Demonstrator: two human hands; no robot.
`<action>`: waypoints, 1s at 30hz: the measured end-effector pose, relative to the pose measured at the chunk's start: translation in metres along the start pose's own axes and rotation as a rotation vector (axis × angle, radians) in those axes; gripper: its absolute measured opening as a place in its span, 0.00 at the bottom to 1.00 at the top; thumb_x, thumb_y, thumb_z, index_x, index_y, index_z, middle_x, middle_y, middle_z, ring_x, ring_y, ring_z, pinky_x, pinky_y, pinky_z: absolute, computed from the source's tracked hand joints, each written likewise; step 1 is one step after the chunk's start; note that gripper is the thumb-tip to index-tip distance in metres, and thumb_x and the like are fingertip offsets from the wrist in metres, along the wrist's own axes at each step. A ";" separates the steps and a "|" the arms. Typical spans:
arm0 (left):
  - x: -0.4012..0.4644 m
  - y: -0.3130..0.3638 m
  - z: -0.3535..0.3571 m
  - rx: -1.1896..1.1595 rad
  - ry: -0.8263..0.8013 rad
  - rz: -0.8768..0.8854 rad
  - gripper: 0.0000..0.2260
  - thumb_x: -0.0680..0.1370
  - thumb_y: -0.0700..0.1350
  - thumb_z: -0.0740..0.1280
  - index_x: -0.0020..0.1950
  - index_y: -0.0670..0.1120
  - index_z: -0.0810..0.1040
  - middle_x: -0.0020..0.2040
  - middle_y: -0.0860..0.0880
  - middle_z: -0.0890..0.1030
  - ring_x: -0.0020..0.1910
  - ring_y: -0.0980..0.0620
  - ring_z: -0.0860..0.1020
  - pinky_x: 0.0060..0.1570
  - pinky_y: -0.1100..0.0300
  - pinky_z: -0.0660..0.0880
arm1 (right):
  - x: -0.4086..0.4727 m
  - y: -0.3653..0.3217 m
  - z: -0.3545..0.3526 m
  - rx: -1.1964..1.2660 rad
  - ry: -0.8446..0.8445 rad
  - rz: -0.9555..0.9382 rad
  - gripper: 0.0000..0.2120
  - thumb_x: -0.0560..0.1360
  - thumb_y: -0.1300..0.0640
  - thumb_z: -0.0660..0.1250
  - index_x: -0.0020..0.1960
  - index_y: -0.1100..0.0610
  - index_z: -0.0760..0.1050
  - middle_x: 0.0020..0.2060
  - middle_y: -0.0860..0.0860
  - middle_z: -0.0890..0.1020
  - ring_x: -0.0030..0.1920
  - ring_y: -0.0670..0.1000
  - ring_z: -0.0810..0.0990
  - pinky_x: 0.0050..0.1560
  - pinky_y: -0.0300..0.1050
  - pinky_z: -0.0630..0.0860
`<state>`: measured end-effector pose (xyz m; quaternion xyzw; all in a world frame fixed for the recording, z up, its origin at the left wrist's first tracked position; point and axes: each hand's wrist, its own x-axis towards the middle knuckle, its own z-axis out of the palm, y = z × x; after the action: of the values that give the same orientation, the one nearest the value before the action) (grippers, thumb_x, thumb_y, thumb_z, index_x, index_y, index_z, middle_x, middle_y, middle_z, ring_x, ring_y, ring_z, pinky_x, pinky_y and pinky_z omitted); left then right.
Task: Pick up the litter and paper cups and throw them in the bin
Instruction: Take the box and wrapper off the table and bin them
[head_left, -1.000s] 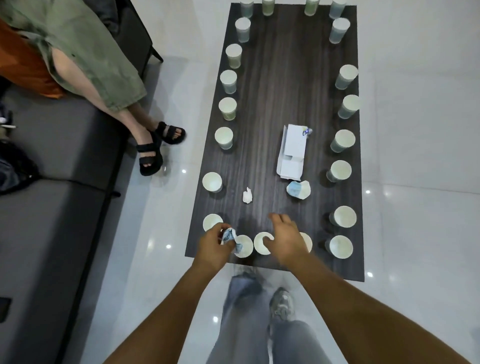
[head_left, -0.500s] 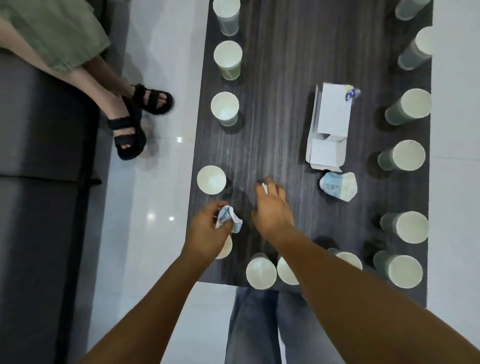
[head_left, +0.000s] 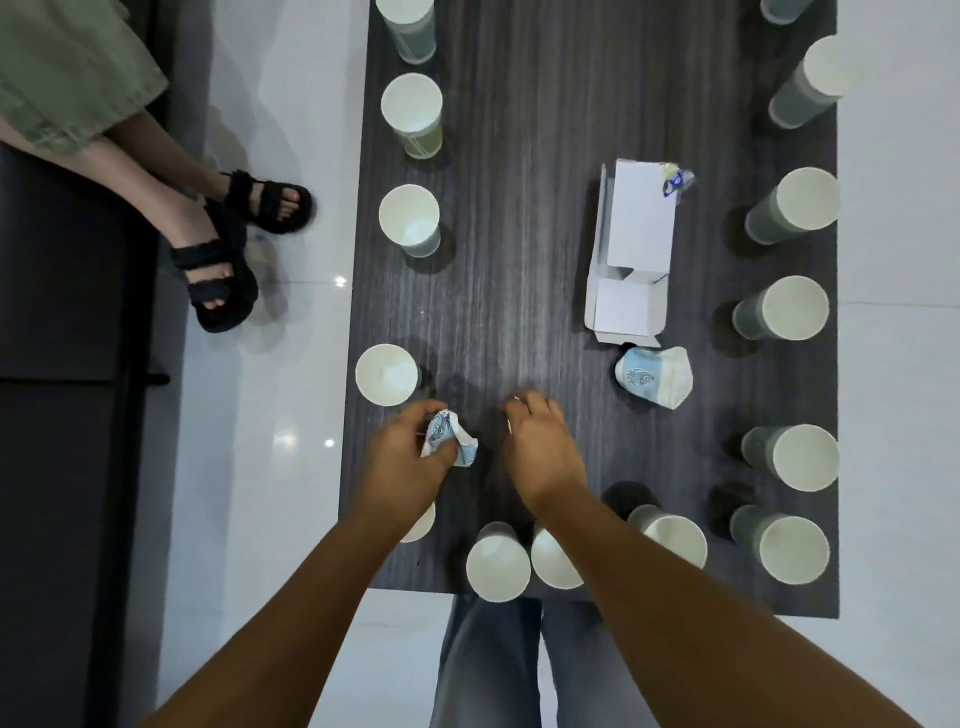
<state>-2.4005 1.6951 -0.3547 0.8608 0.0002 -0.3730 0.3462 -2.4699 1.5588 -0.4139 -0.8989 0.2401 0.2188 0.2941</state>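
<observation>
My left hand grips a crumpled blue-and-white wrapper over the near left part of the dark wooden table. My right hand has its fingers curled round a small white scrap of litter, most of it hidden under the fingers. A crushed blue paper cup lies to the right, with a flattened white carton behind it and a small wrapper at the carton's far corner. Several upright paper cups, such as one cup by my left hand, line the table edges.
A seated person's legs in black sandals stretch over the white tiled floor left of the table, beside a dark sofa. Cups stand along the near edge below my wrists. My own legs are under the near table edge.
The view has moved closer over the table. My right hand reached forward from the near cups to the small white scrap and curled over it. My left hand kept hold of the crumpled wrapper.
</observation>
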 end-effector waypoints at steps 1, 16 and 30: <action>-0.003 0.007 0.000 -0.007 0.003 0.008 0.14 0.75 0.41 0.69 0.58 0.53 0.74 0.50 0.55 0.77 0.47 0.58 0.76 0.49 0.63 0.70 | -0.007 0.003 -0.009 0.020 0.009 0.021 0.20 0.78 0.64 0.62 0.70 0.55 0.68 0.69 0.51 0.67 0.68 0.53 0.64 0.65 0.49 0.72; -0.119 0.218 0.057 0.183 -0.191 0.365 0.12 0.74 0.36 0.68 0.55 0.46 0.78 0.47 0.50 0.80 0.44 0.53 0.78 0.43 0.65 0.70 | -0.186 0.073 -0.207 0.342 0.426 0.238 0.15 0.78 0.58 0.62 0.64 0.56 0.73 0.62 0.52 0.75 0.60 0.53 0.74 0.59 0.43 0.71; -0.292 0.386 0.322 0.310 -0.353 0.521 0.13 0.72 0.35 0.67 0.55 0.45 0.78 0.49 0.47 0.80 0.45 0.49 0.78 0.41 0.61 0.74 | -0.402 0.340 -0.330 0.349 0.522 0.406 0.19 0.78 0.59 0.62 0.69 0.58 0.71 0.67 0.52 0.73 0.65 0.52 0.72 0.64 0.40 0.67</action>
<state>-2.7182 1.2849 -0.0921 0.7966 -0.3359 -0.4108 0.2894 -2.8942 1.2290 -0.1018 -0.7949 0.5140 -0.0080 0.3224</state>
